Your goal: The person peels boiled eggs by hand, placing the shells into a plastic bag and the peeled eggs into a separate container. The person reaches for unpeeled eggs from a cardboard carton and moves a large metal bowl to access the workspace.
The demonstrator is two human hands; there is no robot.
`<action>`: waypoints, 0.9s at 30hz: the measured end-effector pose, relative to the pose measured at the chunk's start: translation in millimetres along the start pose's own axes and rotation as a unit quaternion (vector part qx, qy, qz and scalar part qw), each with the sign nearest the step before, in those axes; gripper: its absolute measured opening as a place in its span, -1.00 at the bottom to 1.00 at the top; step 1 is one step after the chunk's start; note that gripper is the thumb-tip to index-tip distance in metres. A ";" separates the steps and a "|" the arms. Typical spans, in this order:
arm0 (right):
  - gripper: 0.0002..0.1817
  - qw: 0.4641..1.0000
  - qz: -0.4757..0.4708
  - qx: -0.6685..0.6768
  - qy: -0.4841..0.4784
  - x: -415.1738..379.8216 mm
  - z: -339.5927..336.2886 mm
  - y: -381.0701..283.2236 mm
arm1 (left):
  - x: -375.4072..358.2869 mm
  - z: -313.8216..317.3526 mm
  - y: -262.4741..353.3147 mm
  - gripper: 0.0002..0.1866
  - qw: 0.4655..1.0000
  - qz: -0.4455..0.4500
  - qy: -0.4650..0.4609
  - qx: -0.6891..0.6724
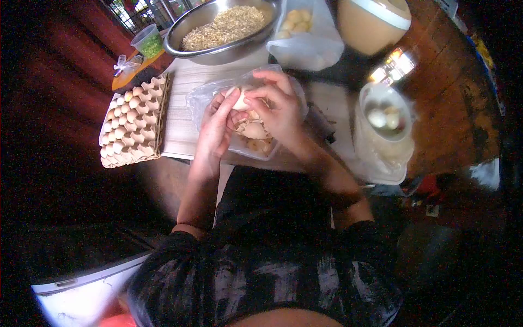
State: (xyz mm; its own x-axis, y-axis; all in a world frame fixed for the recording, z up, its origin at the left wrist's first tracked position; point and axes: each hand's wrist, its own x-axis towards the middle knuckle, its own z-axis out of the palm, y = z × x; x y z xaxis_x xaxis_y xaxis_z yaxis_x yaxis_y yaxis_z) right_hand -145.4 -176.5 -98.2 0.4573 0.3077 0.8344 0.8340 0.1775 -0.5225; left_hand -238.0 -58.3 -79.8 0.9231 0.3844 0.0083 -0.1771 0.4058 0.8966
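Observation:
A pale egg (240,100) is held between both hands above an open see-through plastic bag (197,102). My left hand (217,121) is closed round its left side, the thumb lying on top. From the right, my right hand (280,110) pinches the egg with thumb and forefinger, other fingers partly raised. Whether shell is still on the egg is too blurred to tell. Broken brown eggshells (255,129) lie in the bag just below the hands. The underside of the egg is hidden by my fingers.
A carton tray of eggs (133,122) stands left. Behind are a steel basin of husks (223,30), a bag of peeled eggs (297,24) and a tan container (376,24). A white bowl (364,109) with eggs in liquid sits right. A tub of chopped greens (148,42) is back left.

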 end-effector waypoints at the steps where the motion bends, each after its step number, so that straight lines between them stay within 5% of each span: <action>1: -0.85 1.000 0.000 0.000 0.000 0.1 -0.4 -1.1 | 0.4 -1.4 -1.2 -0.70 1.000 -0.001 -0.001 -0.001; 27: -0.85 0.998 0.013 -0.065 -0.003 -2.2 6.8 2.2 | 1.2 -12.9 7.8 -0.71 0.997 0.062 -0.002 -0.037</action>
State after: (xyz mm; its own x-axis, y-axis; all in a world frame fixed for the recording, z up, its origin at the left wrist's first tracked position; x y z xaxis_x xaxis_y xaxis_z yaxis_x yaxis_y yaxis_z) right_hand -146.7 -170.4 -102.4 0.4773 0.3171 0.8195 0.8553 0.0465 -0.5161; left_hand -242.7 -44.1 -78.4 0.8939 0.4322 0.1192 -0.3145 0.4151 0.8537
